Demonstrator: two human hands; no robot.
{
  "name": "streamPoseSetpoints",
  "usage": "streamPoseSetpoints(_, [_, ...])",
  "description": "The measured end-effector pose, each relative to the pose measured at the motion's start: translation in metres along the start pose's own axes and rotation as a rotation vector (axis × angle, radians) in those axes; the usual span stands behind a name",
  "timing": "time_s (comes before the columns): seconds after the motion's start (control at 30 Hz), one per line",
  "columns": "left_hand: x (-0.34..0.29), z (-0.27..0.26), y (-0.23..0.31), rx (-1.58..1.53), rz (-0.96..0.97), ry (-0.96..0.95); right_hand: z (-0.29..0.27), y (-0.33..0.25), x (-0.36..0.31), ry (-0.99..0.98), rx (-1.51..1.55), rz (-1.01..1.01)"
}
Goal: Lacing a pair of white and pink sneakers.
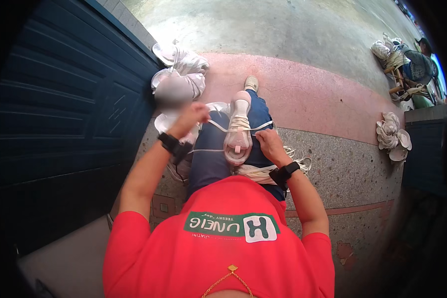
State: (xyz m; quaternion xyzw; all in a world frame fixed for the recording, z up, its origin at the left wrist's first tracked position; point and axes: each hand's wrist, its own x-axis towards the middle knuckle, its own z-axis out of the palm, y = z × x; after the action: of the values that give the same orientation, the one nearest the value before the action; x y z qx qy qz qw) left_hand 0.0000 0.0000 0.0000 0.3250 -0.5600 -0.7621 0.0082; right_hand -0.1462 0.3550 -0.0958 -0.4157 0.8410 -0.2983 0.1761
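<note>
A pale pink and white sneaker point(238, 134) rests on my thighs, its toe pointing away from me and its heel tab nearest my body. White shoelace point(217, 125) runs out from both sides of its lacing. My left hand point(194, 118) is closed in a pinch on the lace's left end, raised above my left thigh. On the other side, my right hand point(272, 144) has its fingers pinched together on the right length of lace, close to the shoe's side. Another thin white strand crosses my left thigh below. Both wrists carry black bands.
Bundled white shoes point(188, 64) are piled by the dark blue panelled door point(74, 89) on the left. Loose white laces point(298, 161) hang beside my right leg. More shoes point(392, 136) lie at the right. Farther back, a person sits near a heaped stool.
</note>
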Motion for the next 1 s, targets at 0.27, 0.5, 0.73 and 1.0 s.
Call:
streamPoseSetpoints(0.27, [-0.010, -0.073, 0.097, -0.377, 0.238, 0.144, -0.009, -0.017, 0.009, -0.046, -0.154, 0.040])
streamPoseSetpoints(0.5, [-0.034, 0.028, -0.026, 0.342, 0.105, 0.008, -0.005, -0.014, 0.025, -0.201, -0.271, -0.002])
streamPoseSetpoints(0.73, [-0.045, 0.081, -0.113, 0.687, 0.183, 0.046, 0.004, -0.027, 0.021, 0.007, -0.344, -0.172])
streamPoseSetpoints(1.0, [-0.029, 0.084, -0.112, 0.831, 0.322, 0.185, 0.002, -0.021, 0.014, 0.092, -0.140, 0.017])
